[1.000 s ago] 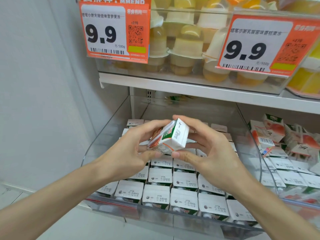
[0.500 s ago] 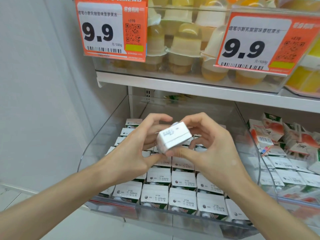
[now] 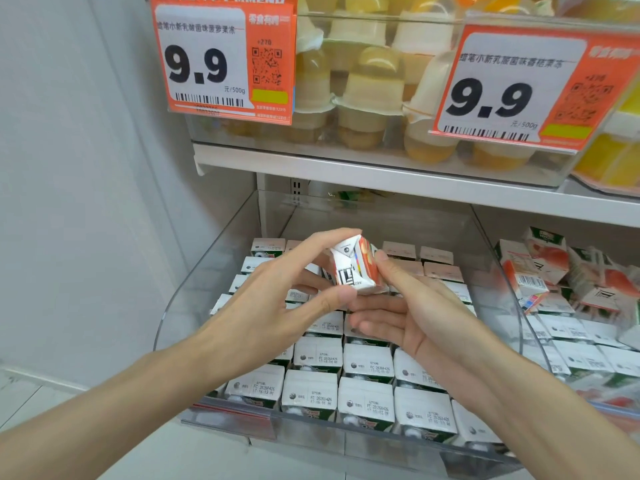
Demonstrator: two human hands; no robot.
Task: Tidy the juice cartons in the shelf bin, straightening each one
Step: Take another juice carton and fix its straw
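A small white and orange juice carton point(image 3: 356, 268) is held in the air above the clear shelf bin point(image 3: 194, 299). My left hand point(image 3: 277, 306) pinches it between forefinger on top and thumb underneath. My right hand point(image 3: 408, 306) lies palm up beneath and beside it, with straight fingers and the thumb touching the carton's right side. Below, rows of upright cartons point(image 3: 367, 400) with white tops fill the bin, standing in straight lines.
A second clear bin point(image 3: 530, 344) on the right holds jumbled cartons point(image 3: 540, 268), some tipped over. A white shelf point(image 3: 381, 171) runs above, with jelly cups point(image 3: 367, 98) and two orange price tags point(image 3: 225, 57). A grey wall point(image 3: 76, 168) stands at the left.
The carton has been turned in my hands, so its side panel faces me instead of its top. My right hand has uncurled from round it and now lies flat, palm up.
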